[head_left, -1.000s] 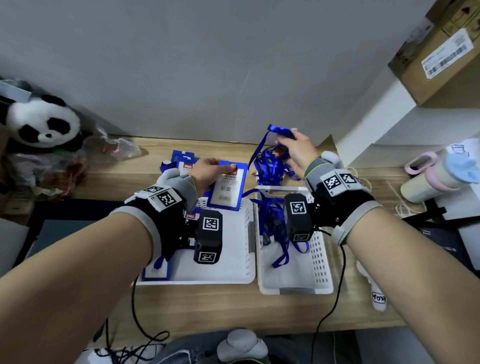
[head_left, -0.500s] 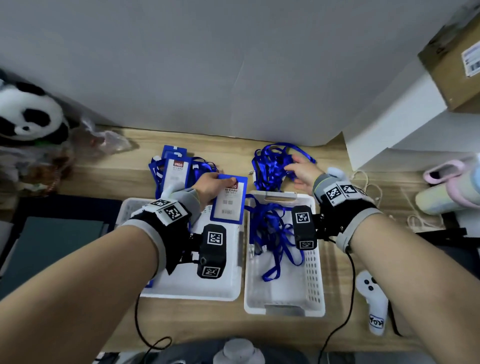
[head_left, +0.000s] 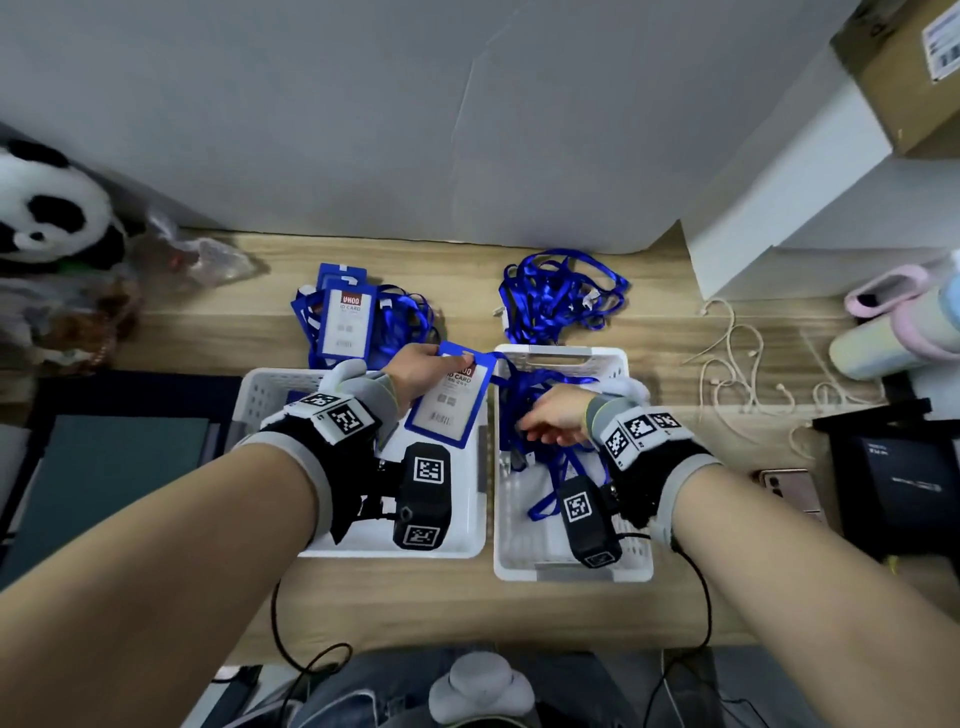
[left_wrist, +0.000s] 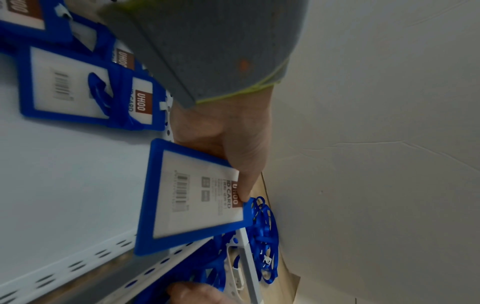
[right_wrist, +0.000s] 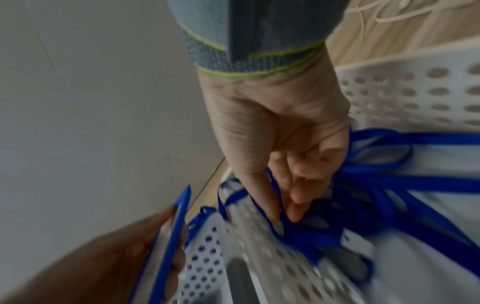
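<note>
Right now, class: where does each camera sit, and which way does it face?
Head: on the head, facing down at the desk; both forearms, left hand and right hand show.
Left wrist: along the left palm towards the pinched blue ID card holder.
Right wrist: past the right fingers into blue lanyards in the white basket.
Shared: both wrist views show the blue ID card holder.

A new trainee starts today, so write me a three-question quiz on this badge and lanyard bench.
1. True or false: the left hand holds a blue badge holder.
2. The right hand pinches lanyards in: A) the left basket, B) the right basket, C) the loose pile behind.
3. Which soft toy shows at far left?
Key: 1 true; 2 B; 3 the panda.
</note>
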